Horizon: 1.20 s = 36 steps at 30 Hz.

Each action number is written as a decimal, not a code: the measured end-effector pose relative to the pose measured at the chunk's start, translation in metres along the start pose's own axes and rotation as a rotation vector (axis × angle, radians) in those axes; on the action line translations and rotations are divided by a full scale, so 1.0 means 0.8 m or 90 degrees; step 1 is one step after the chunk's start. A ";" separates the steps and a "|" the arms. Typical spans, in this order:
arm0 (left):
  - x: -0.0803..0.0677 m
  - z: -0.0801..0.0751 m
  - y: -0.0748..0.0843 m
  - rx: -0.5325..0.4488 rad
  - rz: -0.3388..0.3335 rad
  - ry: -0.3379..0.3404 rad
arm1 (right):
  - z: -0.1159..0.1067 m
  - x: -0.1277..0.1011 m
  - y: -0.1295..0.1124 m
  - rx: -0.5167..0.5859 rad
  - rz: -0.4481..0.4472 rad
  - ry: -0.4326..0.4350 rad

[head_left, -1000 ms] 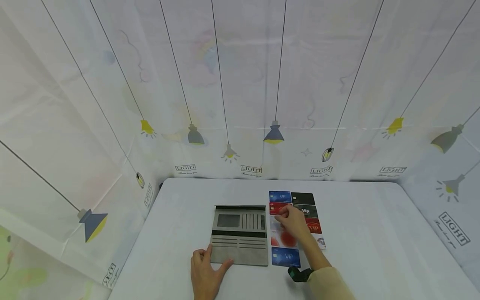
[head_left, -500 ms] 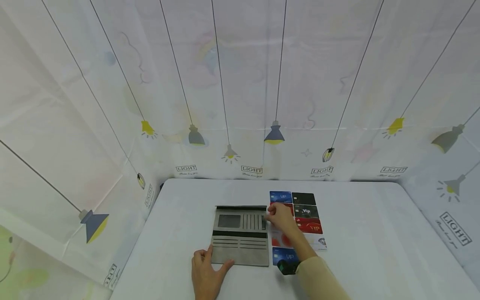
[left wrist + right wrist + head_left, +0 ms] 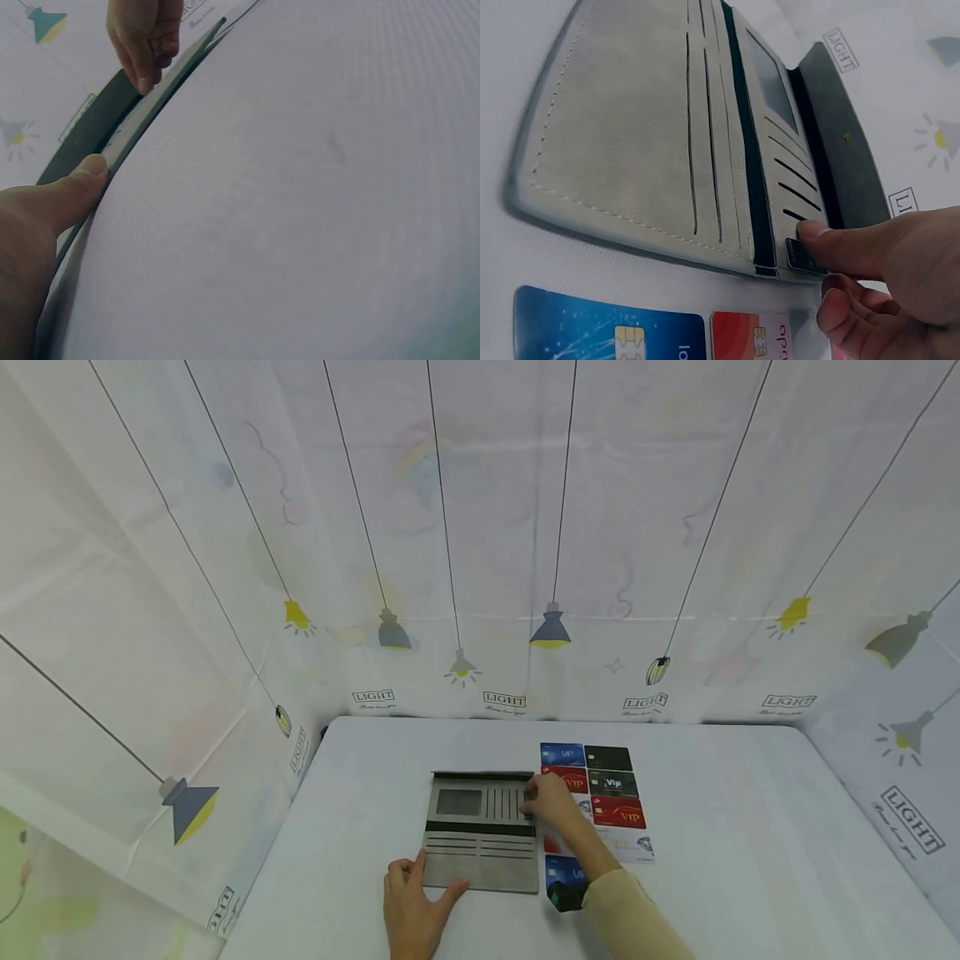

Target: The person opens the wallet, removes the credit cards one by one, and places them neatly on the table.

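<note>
A grey wallet (image 3: 480, 862) lies unfolded on the table, its rows of card slots facing up. My left hand (image 3: 415, 902) steadies its lower left corner, fingers along the left side and thumb spread onto the near edge. In the left wrist view that thumb (image 3: 90, 171) lies over the wallet's edge. At the wallet's upper right, my right hand (image 3: 549, 800) holds a dark card (image 3: 801, 256) where it sticks out of a slot. The thumb is on the card by the slot's opening; the other fingers are curled at the wallet's edge, the index fingertip largely hidden.
Right of the wallet, several cards lie in two columns, among them a blue VIP card (image 3: 562, 754), a black card (image 3: 608, 757) and a red VIP card (image 3: 618, 812). My right forearm (image 3: 607, 868) covers part of the lower ones. Behind the white table (image 3: 720, 860) hangs a printed curtain.
My right hand has moved left from above the cards to the wallet's upper right slot. The red card in the left column shows more fully. My left hand stays in place.
</note>
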State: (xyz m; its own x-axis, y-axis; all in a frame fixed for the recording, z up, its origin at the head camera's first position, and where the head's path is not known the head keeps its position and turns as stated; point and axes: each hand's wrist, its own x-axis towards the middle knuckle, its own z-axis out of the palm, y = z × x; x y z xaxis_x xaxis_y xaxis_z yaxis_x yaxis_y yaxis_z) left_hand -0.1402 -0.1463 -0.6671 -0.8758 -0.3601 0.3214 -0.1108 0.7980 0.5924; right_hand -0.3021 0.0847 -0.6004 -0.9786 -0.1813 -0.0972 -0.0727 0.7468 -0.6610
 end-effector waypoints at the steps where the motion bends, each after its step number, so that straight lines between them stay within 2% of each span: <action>1: 0.000 0.000 0.000 0.000 0.000 0.000 | 0.000 0.000 -0.001 -0.006 -0.004 -0.002; 11: 0.000 0.003 -0.004 0.005 0.001 0.003 | 0.001 0.002 -0.003 0.001 0.027 -0.024; 18: 0.000 0.005 -0.005 0.006 -0.009 -0.010 | -0.003 0.002 -0.003 0.035 0.079 -0.048; 26: 0.000 0.003 -0.001 0.007 -0.011 -0.017 | -0.003 0.013 0.000 -0.036 0.043 -0.036; 36: 0.000 0.001 -0.001 0.009 -0.010 -0.012 | -0.008 0.015 0.001 0.003 0.050 -0.018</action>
State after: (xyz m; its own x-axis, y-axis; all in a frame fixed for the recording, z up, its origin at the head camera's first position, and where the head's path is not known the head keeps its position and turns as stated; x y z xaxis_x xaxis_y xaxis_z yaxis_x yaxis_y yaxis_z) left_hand -0.1408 -0.1466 -0.6682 -0.8825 -0.3640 0.2977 -0.1315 0.7988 0.5871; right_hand -0.3154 0.0871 -0.5973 -0.9755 -0.1405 -0.1691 0.0043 0.7567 -0.6537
